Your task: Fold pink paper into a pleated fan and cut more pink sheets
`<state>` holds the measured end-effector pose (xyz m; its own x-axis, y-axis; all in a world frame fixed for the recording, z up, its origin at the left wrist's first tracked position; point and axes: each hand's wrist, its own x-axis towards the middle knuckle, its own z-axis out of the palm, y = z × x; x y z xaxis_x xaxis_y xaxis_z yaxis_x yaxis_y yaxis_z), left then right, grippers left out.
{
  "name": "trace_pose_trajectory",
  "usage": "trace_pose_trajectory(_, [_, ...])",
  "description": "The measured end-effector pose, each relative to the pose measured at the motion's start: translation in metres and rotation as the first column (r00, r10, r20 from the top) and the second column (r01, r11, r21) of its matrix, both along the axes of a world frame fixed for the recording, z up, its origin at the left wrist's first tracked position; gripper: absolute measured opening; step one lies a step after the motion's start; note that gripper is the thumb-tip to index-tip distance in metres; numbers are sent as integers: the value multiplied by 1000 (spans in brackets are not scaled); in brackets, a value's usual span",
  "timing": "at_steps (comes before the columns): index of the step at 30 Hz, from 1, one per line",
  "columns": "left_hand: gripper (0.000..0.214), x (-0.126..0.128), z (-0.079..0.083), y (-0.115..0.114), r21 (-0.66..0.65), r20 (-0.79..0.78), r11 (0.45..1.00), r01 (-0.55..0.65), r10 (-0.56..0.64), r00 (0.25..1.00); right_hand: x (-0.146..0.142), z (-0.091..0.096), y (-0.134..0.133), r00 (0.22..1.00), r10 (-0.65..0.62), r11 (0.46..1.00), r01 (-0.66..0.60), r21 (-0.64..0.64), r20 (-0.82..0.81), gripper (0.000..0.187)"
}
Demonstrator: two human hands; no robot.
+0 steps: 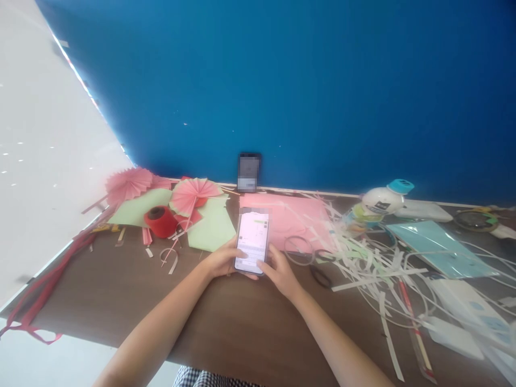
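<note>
A lit smartphone (252,236) is held upright above the table, its screen showing a chat page with a keyboard. My left hand (224,260) wraps its left edge, thumb over the lower screen. On the other side my right hand (281,270) grips the lower right edge, its thumb also at the keyboard. The fingers behind the phone are mostly hidden. Pink paper (300,220) lies just behind the phone, and light green paper (212,226) is to its left. A clear ring (299,251) and dark scissor-like handles (321,275) lie near my right hand.
Pink folded-paper fans (196,194) and a red thread spool (161,221) stand at left. A second phone (249,173) leans on the blue wall. To the right are paper strips (371,258), a white bottle (382,200), a blue packet (443,248), a power strip (471,306) and cables.
</note>
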<state>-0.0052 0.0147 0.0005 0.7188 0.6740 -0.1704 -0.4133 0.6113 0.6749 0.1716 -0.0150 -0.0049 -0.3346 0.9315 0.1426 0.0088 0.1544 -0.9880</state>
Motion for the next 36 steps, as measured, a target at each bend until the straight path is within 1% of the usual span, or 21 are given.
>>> trace_pose_trajectory(4, [61,1,-1,-1,38,-19,999,8,-7,1000,0,2,-1,1000,3,1000,-3,14,-3,29])
trace_pose_trajectory(6, [64,1,-1,-1,36,-11,999,7,-6,1000,0,4,-1,1000,4,1000,-4,17,2,30])
trace_pose_trajectory(9, [74,0,-1,0,5,32,1000,6,-6,999,0,4,-1,1000,0,1000,0,12,9,31])
trace_pose_trajectory(13, [80,-2,-3,3,-57,117,998,29,-22,993,1,2,0,1000,5,1000,-5,13,1,29])
trace_pose_trajectory(18, [85,-3,-5,5,-100,141,994,41,-26,990,2,2,0,1000,6,1000,-6,8,24,29])
trace_pose_trajectory(23, [87,-3,-6,6,-96,148,995,39,-24,989,1,4,-1,1000,31,1000,-31,-3,3,29])
trace_pose_trajectory(30, [85,-3,-6,5,-82,144,996,35,-23,989,1,2,0,1000,15,1000,-15,6,9,29])
trace_pose_trajectory(36, [83,-2,-4,4,-59,148,997,44,-35,988,0,1,0,1000,8,1000,-8,-25,10,31])
